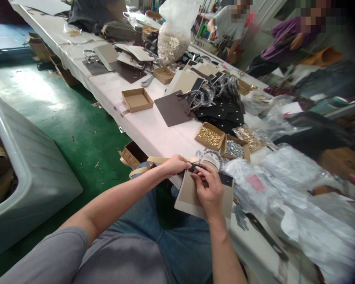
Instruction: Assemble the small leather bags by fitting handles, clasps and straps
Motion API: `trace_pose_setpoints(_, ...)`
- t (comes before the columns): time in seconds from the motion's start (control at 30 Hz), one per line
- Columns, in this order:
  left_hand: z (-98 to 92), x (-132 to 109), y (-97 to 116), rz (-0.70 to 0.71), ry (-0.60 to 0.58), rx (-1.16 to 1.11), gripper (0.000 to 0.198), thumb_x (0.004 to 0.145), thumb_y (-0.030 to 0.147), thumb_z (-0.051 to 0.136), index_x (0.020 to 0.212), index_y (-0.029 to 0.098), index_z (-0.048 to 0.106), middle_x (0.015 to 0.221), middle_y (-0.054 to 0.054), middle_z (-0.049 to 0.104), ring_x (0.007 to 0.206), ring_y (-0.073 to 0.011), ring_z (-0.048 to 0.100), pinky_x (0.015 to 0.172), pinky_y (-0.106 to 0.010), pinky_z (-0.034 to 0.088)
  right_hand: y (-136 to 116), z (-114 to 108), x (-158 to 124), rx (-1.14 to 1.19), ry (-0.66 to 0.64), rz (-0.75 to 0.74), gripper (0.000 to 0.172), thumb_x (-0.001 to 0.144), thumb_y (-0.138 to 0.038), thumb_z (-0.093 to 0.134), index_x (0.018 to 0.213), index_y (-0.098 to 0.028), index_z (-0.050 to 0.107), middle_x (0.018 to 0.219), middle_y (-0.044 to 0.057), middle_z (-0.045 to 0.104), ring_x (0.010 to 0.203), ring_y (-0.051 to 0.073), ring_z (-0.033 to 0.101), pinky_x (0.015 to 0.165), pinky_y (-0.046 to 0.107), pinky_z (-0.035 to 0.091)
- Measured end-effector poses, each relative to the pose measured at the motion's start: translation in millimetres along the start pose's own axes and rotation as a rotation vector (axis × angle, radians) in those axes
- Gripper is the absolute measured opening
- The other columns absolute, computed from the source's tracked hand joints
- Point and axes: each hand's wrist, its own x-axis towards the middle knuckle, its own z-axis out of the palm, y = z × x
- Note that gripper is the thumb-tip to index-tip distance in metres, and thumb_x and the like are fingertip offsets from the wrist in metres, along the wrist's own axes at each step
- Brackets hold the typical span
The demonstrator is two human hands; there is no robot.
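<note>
A beige panel (pixel 186 195) with a black strip (pixel 227 180) along its far edge lies partly over the table's near edge, above my lap. My left hand (pixel 176 165) pinches the strip's left end between thumb and fingers. Bent over the same strip, my right hand (pixel 208 187) has its fingers drawn together at the black edge; whether a small part is between them is hidden. A clear-wrapped ring handle (pixel 211 156) rests just beyond my hands. Beside it stand a box of gold-coloured pieces (pixel 209 135) and a box of silver-coloured pieces (pixel 234 148).
On the white table (pixel 148 126) are an empty cardboard box (pixel 137 100), a dark brown panel (pixel 173 108), piled panels with wrapped handles and a bag of pieces (pixel 173 43). Plastic bags (pixel 272 181) crowd the right. A large bin (pixel 32 173) stands left. Two people are across the table.
</note>
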Motion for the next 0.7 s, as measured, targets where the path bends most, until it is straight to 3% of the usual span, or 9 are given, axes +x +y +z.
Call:
trace_pose_setpoints(0.07,0.7,1.9,-1.6,0.001,0.003,0.003,0.026,0.097,0.015,0.070,0.071,0.014,0.068,0.059,-0.001,0.062,0.045,-0.0105,0.051,0.047,-0.023,0.036,-1.6,0.6,-0.1,0.000,0.043,0.014,0.036,0.109,-0.034,0.079,0.144,-0.029,0.074,0.152,0.014,0.072,0.105,0.026,0.080,0.091,0.045,0.072)
trace_pose_setpoints(0.17,1.2,4.7,-4.4,0.017,0.030,0.010,0.027,0.095,0.015,0.073,0.069,0.014,0.066,0.057,0.000,0.060,0.044,-0.0095,0.048,0.046,-0.023,0.034,-3.2,1.4,-0.2,-0.015,0.046,-0.010,0.025,0.109,-0.032,0.077,0.134,-0.029,0.078,0.151,0.013,0.073,0.113,0.028,0.080,0.093,0.045,0.072)
trace_pose_setpoints(0.4,0.4,7.6,-8.1,0.007,0.003,-0.025,0.024,0.096,0.018,0.075,0.072,0.014,0.068,0.060,-0.001,0.064,0.046,-0.0112,0.054,0.048,-0.023,0.039,-0.9,2.6,0.2,-0.055,0.022,-0.042,0.026,0.110,-0.031,0.076,0.135,-0.030,0.081,0.145,0.013,0.075,0.134,0.034,0.074,0.117,0.058,0.064)
trace_pose_setpoints(0.6,0.4,3.7,-5.2,0.025,0.011,0.001,0.029,0.095,0.016,0.074,0.069,0.016,0.063,0.054,0.003,0.056,0.042,-0.0080,0.043,0.046,-0.022,0.032,-1.2,-0.3,3.0,-0.009,-0.066,-0.019,0.025,0.111,-0.030,0.075,0.135,-0.031,0.082,0.142,0.010,0.077,0.130,0.031,0.076,0.109,0.050,0.069)
trace_pose_setpoints(0.7,1.1,3.7,-5.2,0.024,0.009,-0.005,0.027,0.095,0.016,0.074,0.069,0.015,0.065,0.057,0.001,0.060,0.045,-0.0092,0.049,0.048,-0.022,0.036,-2.2,-0.7,3.8,-0.020,-0.053,-0.032,0.023,0.110,-0.030,0.076,0.133,-0.030,0.083,0.139,0.011,0.078,0.128,0.031,0.076,0.112,0.053,0.066)
